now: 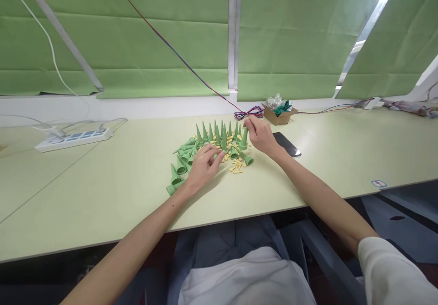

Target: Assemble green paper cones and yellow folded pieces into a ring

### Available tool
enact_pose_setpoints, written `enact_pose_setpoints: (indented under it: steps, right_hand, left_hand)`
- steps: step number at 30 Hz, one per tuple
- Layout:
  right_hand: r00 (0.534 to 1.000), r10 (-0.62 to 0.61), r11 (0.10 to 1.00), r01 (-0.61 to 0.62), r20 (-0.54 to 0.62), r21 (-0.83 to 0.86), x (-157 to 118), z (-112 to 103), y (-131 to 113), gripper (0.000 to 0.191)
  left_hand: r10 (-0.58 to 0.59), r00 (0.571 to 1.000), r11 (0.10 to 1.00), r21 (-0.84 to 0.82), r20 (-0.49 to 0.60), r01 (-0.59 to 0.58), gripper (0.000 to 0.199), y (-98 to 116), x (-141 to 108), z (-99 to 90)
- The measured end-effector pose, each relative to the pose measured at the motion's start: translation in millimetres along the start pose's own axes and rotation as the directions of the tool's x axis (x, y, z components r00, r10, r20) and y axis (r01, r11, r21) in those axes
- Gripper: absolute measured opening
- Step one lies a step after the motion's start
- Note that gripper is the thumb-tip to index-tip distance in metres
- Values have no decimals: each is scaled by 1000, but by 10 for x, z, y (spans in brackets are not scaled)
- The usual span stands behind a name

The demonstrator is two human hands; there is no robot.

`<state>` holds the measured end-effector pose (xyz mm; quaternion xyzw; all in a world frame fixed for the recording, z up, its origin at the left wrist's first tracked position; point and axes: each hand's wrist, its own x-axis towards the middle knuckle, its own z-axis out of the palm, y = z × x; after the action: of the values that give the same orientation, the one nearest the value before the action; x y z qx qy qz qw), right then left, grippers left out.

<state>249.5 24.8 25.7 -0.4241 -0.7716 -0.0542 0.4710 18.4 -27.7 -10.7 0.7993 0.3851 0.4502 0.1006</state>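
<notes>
A cluster of green plastic cones (pixel 224 138) stands on the table, with small yellow plastic pieces (pixel 237 164) scattered among and in front of them. My right hand (pixel 260 135) pinches the tip of an upright green cone (pixel 243 140) at the right end of the cluster. In front of the standing cones is my left hand (pixel 204 164), fingers curled and thumb close to the index finger; whatever may be between them is too small to make out. More green cones (pixel 175 175) lie tipped over to the left of that hand.
Behind my right forearm lies a dark phone (pixel 286 144). Farther back are a small cardboard box (pixel 278 117) holding clear plastic and something green, and a coiled cable (pixel 251 112). A white power strip (pixel 75 138) rests at the left. The table's front edge runs below my forearms.
</notes>
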Motion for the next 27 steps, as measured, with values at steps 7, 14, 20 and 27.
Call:
enact_pose_setpoints:
  steps: [7, 14, 20, 27]
  right_hand:
    - [982, 18, 993, 5, 186, -121, -124, -6, 207, 28]
    - [970, 67, 990, -35, 234, -137, -217, -8, 291, 27]
    - [962, 58, 984, -10, 267, -176, -227, 11, 269, 29]
    - [971, 78, 984, -38, 227, -174, -220, 35, 283, 30]
  left_hand:
    - [27, 1000, 1000, 7, 16, -27, 28, 21, -1, 8]
    - [11, 999, 1000, 7, 54, -12, 30, 41, 2, 14]
    - [2, 996, 1000, 17, 84, -3, 31, 48, -2, 22]
    - [9, 993, 999, 45, 117, -15, 31, 35, -5, 33]
